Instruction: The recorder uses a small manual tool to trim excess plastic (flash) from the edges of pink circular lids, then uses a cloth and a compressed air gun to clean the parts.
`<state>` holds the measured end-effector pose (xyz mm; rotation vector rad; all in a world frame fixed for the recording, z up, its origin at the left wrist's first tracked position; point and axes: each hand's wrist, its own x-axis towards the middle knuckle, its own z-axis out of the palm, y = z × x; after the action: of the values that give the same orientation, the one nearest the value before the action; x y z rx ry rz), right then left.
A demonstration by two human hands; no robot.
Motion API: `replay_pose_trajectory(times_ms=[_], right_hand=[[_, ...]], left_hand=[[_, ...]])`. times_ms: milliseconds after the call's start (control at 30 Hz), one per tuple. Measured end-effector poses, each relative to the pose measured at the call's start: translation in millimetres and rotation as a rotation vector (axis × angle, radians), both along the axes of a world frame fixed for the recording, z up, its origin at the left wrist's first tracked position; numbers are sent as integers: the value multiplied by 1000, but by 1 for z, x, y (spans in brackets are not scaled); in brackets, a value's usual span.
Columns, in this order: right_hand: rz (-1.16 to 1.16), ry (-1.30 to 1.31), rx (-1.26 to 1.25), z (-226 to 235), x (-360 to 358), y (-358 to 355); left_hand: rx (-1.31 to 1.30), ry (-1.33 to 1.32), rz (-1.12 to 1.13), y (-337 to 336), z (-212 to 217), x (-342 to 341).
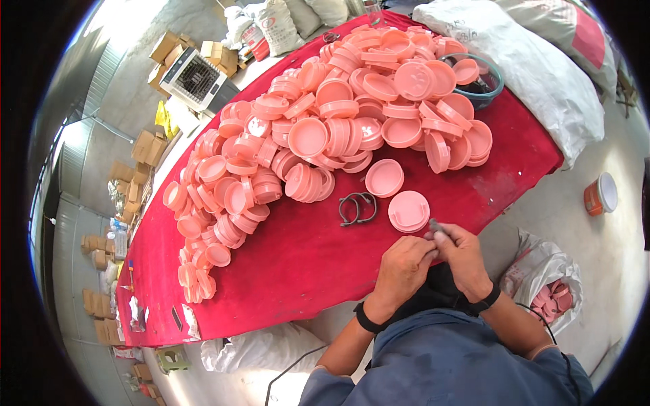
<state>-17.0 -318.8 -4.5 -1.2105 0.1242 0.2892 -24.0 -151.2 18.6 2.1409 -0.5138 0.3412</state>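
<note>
My left hand (403,267) and my right hand (464,254) meet at the near edge of the red table (305,264). Together they pinch a small dark grey piece (435,227) whose tip sticks up between the fingers. Just beyond it a pink round lid (408,211) lies face down, and another pink lid (384,178) lies farther off. Dark metal wire clips (357,207) rest to the left of the near lid. A large heap of pink lids (325,128) covers the far half of the table.
A teal bowl (482,81) holding lids stands at the far right of the table. White sacks (535,61) lie beyond. On the floor at my right are a plastic bag with pink pieces (552,291) and an orange tub (600,194). Cardboard boxes (145,145) line the left.
</note>
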Motion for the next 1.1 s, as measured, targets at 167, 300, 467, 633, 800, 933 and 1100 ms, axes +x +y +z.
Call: replay_pose_trajectory(times_ms=[167,300,467,633,800,933,1100], right_hand=[[-238,-13,24,-21,16,-40],[-192,-11,30,-19,14,-47],[-158,-15,70,-23,13,-48],[-141,-49,-44,-15,15,-46],[-25,-184,-250,-22,12,-38],[-51,-62,-143,-20,4,-31],[-120,-28,-11,-28,-6,-21]], left_hand=[[234,-21,407,0,3,27],[565,211,569,-5,5,50],[615,258,532,-6,-6,57],[380,228,315,0,20,40],[172,225,-3,-2,25,26],[-389,382,89,-12,-3,15],[-401,159,298,-25,-28,-1]])
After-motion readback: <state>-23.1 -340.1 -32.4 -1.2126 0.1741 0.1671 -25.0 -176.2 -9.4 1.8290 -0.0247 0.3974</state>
